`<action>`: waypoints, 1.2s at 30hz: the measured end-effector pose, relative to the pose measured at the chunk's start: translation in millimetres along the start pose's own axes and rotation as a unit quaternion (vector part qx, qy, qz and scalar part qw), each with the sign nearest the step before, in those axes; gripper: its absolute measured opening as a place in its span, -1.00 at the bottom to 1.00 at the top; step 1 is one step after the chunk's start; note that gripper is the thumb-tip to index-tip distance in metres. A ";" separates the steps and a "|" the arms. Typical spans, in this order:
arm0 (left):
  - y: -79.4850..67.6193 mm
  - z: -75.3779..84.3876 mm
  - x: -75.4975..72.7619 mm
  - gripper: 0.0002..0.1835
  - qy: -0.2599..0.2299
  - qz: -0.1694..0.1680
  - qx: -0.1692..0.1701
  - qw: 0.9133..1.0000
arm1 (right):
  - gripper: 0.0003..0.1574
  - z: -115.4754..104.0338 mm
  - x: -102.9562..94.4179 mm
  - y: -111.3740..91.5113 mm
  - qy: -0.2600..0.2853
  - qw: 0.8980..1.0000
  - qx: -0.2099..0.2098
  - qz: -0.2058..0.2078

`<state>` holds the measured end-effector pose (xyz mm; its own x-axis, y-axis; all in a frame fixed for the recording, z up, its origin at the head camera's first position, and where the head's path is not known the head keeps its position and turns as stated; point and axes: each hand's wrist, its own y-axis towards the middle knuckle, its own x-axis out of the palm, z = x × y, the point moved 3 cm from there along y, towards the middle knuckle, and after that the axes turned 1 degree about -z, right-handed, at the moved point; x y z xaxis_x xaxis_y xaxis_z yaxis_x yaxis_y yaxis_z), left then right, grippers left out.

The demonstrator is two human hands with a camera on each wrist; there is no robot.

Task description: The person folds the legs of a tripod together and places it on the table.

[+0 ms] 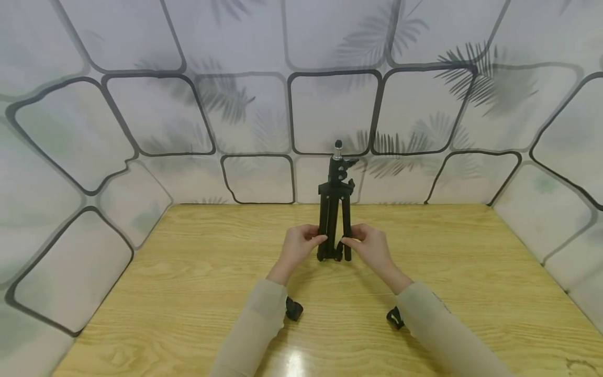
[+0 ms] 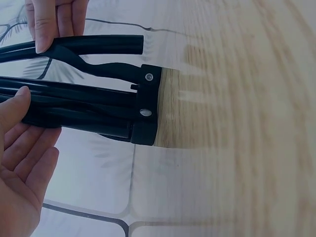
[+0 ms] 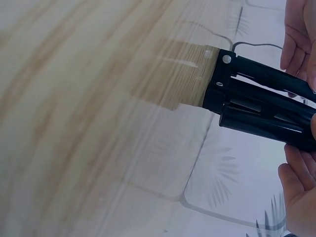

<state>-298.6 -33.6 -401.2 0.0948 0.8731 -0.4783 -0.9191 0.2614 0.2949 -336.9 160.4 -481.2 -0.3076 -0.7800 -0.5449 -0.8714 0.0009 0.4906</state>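
Observation:
A black tripod stand [image 1: 333,204] with a silver stud on top stands upright and folded near the table's back edge. My left hand [image 1: 297,243] pinches its left leg low down, thumb in front and fingers behind. On the other side my right hand [image 1: 373,248] pinches the right leg [image 1: 347,220], which stands slightly apart from the rest. In the left wrist view a curved brace [image 2: 106,70] links that leg to the riveted bottom bracket [image 2: 146,106]. The bracket sits close over the table in both wrist views.
The wooden table [image 1: 188,293] reaches back to a wall [image 1: 254,115] patterned with dark outlines and palm leaves. Similar panels rise at left and right. Black wrist-worn pieces [image 1: 294,309] show beside both sleeves.

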 end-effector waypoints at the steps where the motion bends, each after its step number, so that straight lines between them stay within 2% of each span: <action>1: 0.2 0.2 -0.2 -0.66 0.000 0.000 0.001 1.000 | -0.70 0.5 0.5 0.1 0.002 1.000 0.001 0.003; 6: 0.6 0.7 -0.4 -0.66 -0.008 0.002 0.006 1.000 | -0.72 -12.3 -3.8 0.6 0.003 1.000 0.001 -0.017; 10: 0.7 0.5 -0.8 -0.66 -0.009 0.005 0.013 1.000 | -0.71 -54.7 -23.9 -3.8 0.058 0.997 0.007 -0.047; 13: 0.4 0.1 -1.2 -0.66 -0.007 0.004 0.014 1.000 | -0.68 -75.8 -33.5 -6.2 0.083 0.994 0.030 -0.062; 15: 0.2 -0.3 -1.2 -0.66 -0.007 0.002 0.011 1.000 | -0.66 -70.6 -29.6 -4.5 0.083 0.994 0.044 -0.060; 17: 0.2 -0.6 -1.2 -0.65 -0.003 0.000 0.011 1.000 | -0.69 -74.7 -31.4 -6.7 0.099 0.992 0.037 -0.070; 22: 1.6 -0.2 -0.8 -0.66 0.005 0.006 0.015 1.000 | -0.69 -38.2 -9.0 -0.4 0.037 0.999 0.008 -0.033; 24: 1.9 -0.2 -0.6 -0.68 0.002 0.007 0.013 1.000 | -0.66 -14.0 5.8 5.1 0.000 1.000 0.010 -0.008; 27: 2.0 -0.6 -0.5 -0.70 -0.007 0.007 0.013 1.000 | -0.66 -5.8 12.3 6.2 0.006 1.000 0.009 -0.002; 33: 1.9 -0.5 -0.1 -0.71 -0.015 0.007 0.018 1.000 | -0.66 -8.6 12.9 6.7 0.006 1.000 0.011 -0.006; 36: 2.0 -0.9 0.2 -0.70 -0.016 0.006 0.017 1.000 | -0.64 -28.6 1.8 5.3 0.010 1.000 0.006 -0.022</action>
<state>-300.8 -33.4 -401.5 0.0963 0.8886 -0.4485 -0.9070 0.2640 0.3282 -331.2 141.1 -460.2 -0.2608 -0.7918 -0.5524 -0.8887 -0.0267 0.4578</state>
